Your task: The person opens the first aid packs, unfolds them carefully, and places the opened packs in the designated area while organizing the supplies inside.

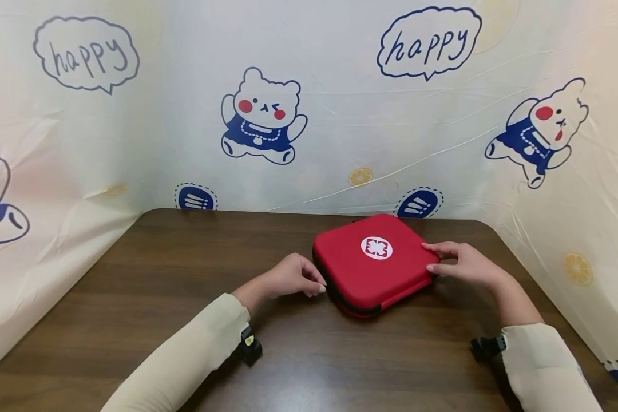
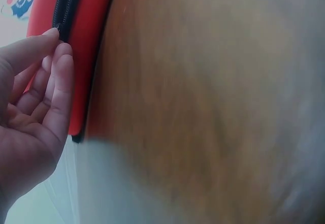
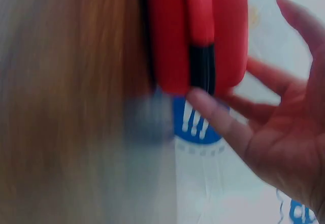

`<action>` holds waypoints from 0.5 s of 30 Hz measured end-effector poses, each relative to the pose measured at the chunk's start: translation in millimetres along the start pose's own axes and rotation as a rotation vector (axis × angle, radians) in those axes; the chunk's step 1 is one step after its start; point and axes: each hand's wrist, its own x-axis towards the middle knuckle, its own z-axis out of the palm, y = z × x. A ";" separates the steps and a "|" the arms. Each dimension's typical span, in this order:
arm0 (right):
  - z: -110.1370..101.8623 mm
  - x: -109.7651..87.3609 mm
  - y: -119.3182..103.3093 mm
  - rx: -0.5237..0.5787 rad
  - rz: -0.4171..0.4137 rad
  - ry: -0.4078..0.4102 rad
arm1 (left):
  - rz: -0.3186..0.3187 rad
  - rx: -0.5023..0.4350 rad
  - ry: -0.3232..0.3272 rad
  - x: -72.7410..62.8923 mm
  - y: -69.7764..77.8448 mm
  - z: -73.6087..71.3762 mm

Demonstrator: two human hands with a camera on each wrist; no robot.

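Note:
A red first-aid case [image 1: 340, 274] with a white round emblem lies closed on the table, turned at an angle. At its left side my left hand [image 1: 296, 277] pinches the zipper pull [image 2: 59, 27] between thumb and forefinger, the other fingers curled in. The black zipper [image 2: 67, 3] runs along the case's red side in the left wrist view. Over at the right corner, my right hand [image 1: 466, 263] rests against the case with extended, spread fingers. In the right wrist view its thumb [image 3: 205, 104] touches the end by the black zipper band, and other fingers reach behind the case.
The brown wooden table [image 1: 185, 252] extends around the case. A pale printed curtain [image 1: 335, 131] with bears and "happy" bubbles hangs behind and along both sides. Small black wrist cameras [image 1: 486, 348] are worn at both cream sleeves.

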 end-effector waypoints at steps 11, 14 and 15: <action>20.0 13.0 -23.0 -0.043 0.115 0.091 | 0.033 0.062 -0.056 -4.7 10.2 15.7; 20.9 12.8 -23.1 -0.017 0.121 0.073 | 0.035 0.052 -0.064 -6.3 9.1 15.7; 21.0 12.7 -23.2 -0.014 0.121 0.068 | 0.037 0.055 -0.066 -6.6 8.9 15.0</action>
